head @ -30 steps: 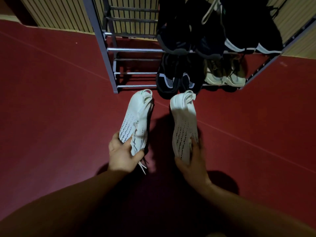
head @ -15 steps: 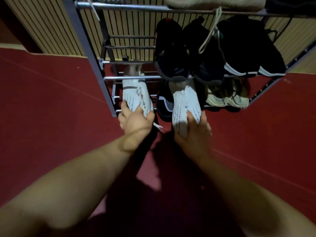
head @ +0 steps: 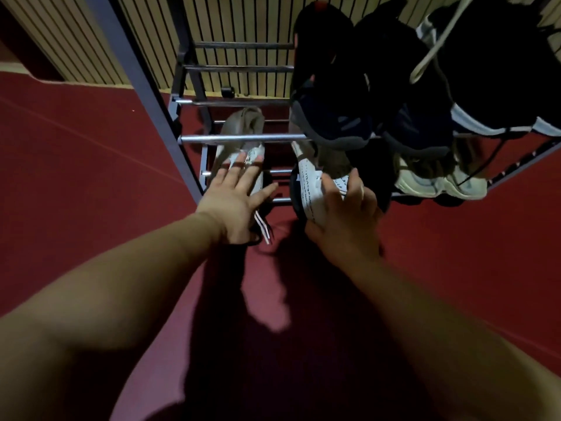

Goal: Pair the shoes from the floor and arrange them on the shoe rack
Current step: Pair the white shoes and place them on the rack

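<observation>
Your left hand (head: 235, 197) lies open, fingers spread flat on the heel end of the left white shoe (head: 243, 141). That shoe rests toe-in on the lowest shelf of the shoe rack (head: 243, 138), close to the rack's left front post, with its laces trailing off the front edge toward the floor (head: 91, 153).

Your right hand (head: 343, 220) is closed around the heel of the right white shoe (head: 312, 183), fingers over the top and thumb side underneath. This shoe is tilted onto its side, partly in over the front bar of the same shelf and not yet seated. A gap of bare bars separates the two shoes.

Judgement on handling: the knit uppers look soft and light, so they will fold under a pinch. Hold at the heel and sole, where the shoe is stiffer. The shelf is only thin bars; a shoe set crooked could slip between them or tip off the front.

Next step as judged: roll the right shoe sole-down and slide it left until it sits beside its partner. Dark shoes (head: 334, 117) fill the shelf above, and pale shoes (head: 440, 183) sit toward the right end of the lowest shelf.
</observation>
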